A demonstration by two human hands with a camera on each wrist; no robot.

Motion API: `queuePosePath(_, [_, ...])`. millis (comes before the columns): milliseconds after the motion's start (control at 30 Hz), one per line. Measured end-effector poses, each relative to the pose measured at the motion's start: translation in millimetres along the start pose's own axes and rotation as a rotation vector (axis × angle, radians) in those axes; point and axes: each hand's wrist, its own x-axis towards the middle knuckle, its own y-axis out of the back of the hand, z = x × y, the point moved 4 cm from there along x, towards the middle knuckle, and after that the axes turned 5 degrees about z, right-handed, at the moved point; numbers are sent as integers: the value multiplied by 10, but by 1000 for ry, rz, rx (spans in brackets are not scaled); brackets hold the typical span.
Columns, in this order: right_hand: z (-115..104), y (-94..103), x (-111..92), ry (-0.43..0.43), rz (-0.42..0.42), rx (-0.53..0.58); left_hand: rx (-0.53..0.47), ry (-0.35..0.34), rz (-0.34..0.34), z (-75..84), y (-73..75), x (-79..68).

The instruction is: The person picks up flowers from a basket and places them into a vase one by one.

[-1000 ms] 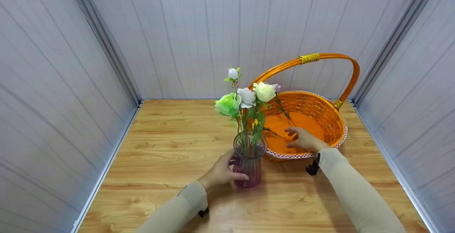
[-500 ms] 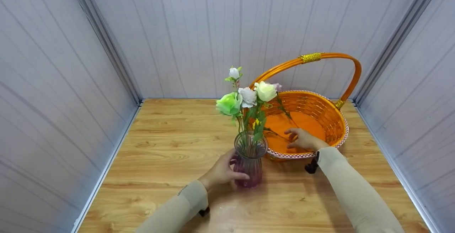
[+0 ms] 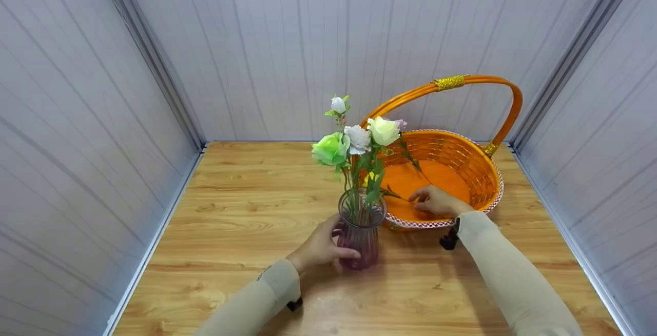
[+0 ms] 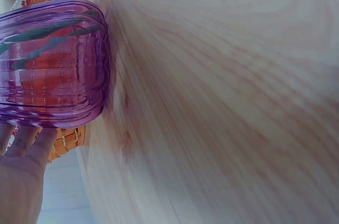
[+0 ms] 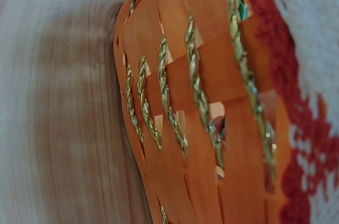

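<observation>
Right hand has closed since the earlier frame, pinching a flower stem inside the orange basket. Left hand grips the glass vase.

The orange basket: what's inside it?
Inside the basket, the right hand pinches the stem of a yellow flower; a pale purple flower also has its stem running in. The vase and its bouquet cover the basket's left part, so anything else there cannot be seen.

The vase stands left of the basket.
</observation>
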Motion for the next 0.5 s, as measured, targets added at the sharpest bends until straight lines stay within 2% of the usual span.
queuePosePath(300, [5,-17,11,41,13,8,5,11,-1,-7,-4,-2])
queuePosePath(500, [-42,14,-7,20,88,27,10,-9,0,-3,1,9])
